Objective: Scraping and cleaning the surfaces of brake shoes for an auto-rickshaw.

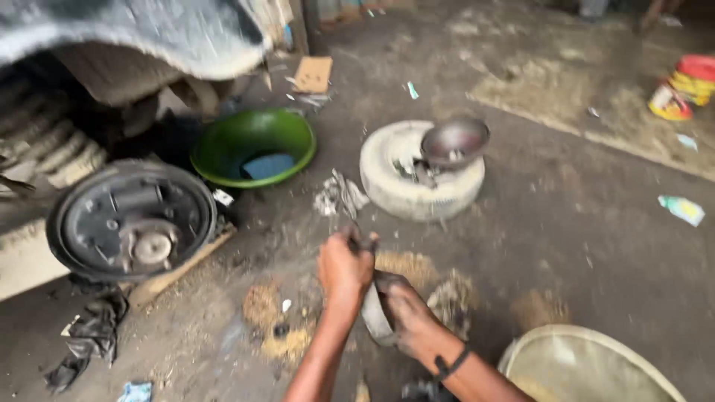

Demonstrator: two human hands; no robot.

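My left hand [344,268] is closed around a small dark tool held upright over the dirt floor. My right hand [406,313], greasy and wearing a dark wrist band, grips a curved grey metal piece [374,316] that looks like a brake shoe. The two hands are close together, the left just above the curved piece. To the left, a round black brake backing plate with a hub [132,221] faces me on the vehicle's axle. The picture is blurred by motion.
A green plastic basin [253,145] holding a blue thing sits behind. A small white tyre [417,175] carries a metal bowl [454,141]. A pale round tub [588,365] is at lower right, dark rags [89,335] at lower left, and paint tins [681,89] at far right.
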